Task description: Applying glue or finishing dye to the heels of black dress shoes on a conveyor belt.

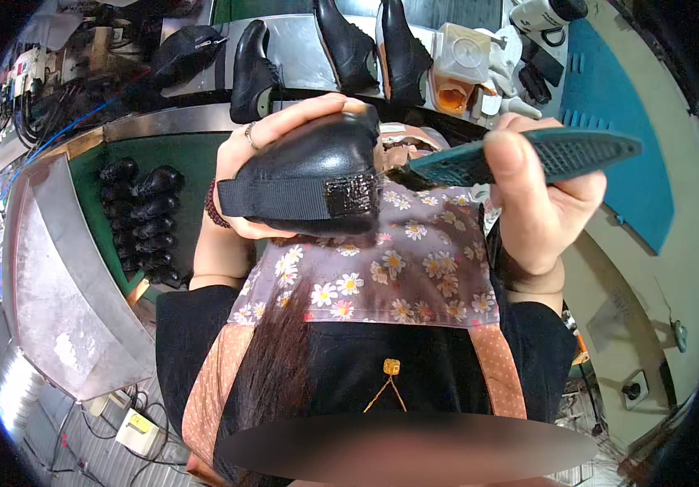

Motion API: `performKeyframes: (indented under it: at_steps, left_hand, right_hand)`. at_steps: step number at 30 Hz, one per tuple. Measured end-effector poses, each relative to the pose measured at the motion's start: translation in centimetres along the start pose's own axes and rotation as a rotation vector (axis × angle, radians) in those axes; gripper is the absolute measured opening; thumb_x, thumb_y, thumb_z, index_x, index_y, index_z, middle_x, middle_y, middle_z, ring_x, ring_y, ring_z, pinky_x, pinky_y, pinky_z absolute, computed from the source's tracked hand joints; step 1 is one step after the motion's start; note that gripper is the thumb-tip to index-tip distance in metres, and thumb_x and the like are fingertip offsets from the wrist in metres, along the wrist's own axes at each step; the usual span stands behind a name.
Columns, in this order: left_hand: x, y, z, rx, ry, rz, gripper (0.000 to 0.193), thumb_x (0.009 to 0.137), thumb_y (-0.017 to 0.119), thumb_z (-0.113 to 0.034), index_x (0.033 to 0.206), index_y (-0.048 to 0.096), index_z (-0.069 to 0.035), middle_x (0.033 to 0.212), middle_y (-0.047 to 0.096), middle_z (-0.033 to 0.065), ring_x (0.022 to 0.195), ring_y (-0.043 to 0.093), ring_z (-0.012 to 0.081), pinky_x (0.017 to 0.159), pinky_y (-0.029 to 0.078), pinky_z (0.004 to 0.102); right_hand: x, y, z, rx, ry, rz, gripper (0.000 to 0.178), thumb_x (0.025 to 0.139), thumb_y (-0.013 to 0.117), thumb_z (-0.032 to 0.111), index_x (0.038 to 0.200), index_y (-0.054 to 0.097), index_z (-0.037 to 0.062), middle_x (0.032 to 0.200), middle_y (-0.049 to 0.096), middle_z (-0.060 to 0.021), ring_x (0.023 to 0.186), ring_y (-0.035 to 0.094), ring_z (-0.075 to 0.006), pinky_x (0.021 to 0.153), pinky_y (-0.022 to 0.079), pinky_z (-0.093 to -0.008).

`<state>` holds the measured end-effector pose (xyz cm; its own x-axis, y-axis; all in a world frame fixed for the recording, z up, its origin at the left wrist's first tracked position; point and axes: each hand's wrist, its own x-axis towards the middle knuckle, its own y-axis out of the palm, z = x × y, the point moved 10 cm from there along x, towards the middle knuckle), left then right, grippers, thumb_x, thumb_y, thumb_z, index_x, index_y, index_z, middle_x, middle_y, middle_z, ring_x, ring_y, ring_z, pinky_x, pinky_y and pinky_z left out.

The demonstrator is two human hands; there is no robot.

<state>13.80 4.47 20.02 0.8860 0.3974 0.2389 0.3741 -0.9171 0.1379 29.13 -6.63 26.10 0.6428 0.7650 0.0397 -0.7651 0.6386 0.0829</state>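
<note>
While the left hand (240, 162) wraps round the black shoe (305, 158), holding it up before the flowered apron (398, 268), here's the right hand (532, 187), thumb and fingers pinching the teal brush (564, 154)! Its dark tip points at the shoe's edge, perhaps touching; hard to say from this angle. A strap (276, 199) crosses the shoe, glossy at one end. Beyond, three boots (254, 73) sit beside a tub (463, 53), and dark shoes (154, 223) line up at left.

A pale metal bench (294, 50) bears 3 black shoes (349, 50) beside a translucent plastic container (463, 53).
</note>
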Motion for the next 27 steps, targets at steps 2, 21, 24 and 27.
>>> performKeyframes:
  at_steps: [2,21,24,27]
  left_hand:
    - [0.1,0.1,-0.2,0.012,-0.008,-0.011,0.092,0.065,0.084,-0.031,0.132,0.039,0.014,0.127,0.054,0.0237,0.115,0.057,0.0279,0.1,0.043,0.0363]
    - [0.5,-0.3,-0.7,0.084,-0.097,0.031,0.089,0.065,0.079,-0.028,0.132,0.04,0.013,0.129,0.053,0.0225,0.12,0.053,0.0267,0.103,0.038,0.0346]
    - [0.5,-0.4,-0.5,0.038,-0.117,0.016,0.089,0.065,0.079,-0.028,0.133,0.04,0.013,0.128,0.054,0.0217,0.12,0.054,0.0259,0.102,0.038,0.0337]
    - [0.4,-0.3,0.0,0.025,-0.133,0.014,0.089,0.065,0.08,-0.029,0.133,0.04,0.012,0.128,0.054,0.0212,0.119,0.055,0.0253,0.102,0.039,0.0329]
  right_hand:
    - [0.2,0.7,1.9,0.006,-0.238,0.107,0.021,0.086,0.067,0.017,0.075,0.059,0.0005,0.056,0.05,-0.0018,0.051,0.044,-0.0119,0.05,0.034,-0.0263]
    - [-4.5,3.0,7.5,-0.337,-1.149,0.386,0.046,0.073,0.078,0.038,0.084,0.06,-0.0029,0.065,0.053,-0.0062,0.056,0.046,-0.0175,0.045,0.036,-0.0291]
    - [-4.6,3.7,7.3,-0.383,-1.177,0.412,0.045,0.072,0.079,0.036,0.084,0.06,-0.0029,0.065,0.054,-0.0065,0.056,0.046,-0.0177,0.044,0.036,-0.0289]
    - [-4.7,3.7,7.2,-0.394,-1.207,0.382,0.045,0.071,0.079,0.036,0.083,0.06,-0.0023,0.065,0.054,-0.0063,0.055,0.047,-0.0178,0.043,0.036,-0.0292]
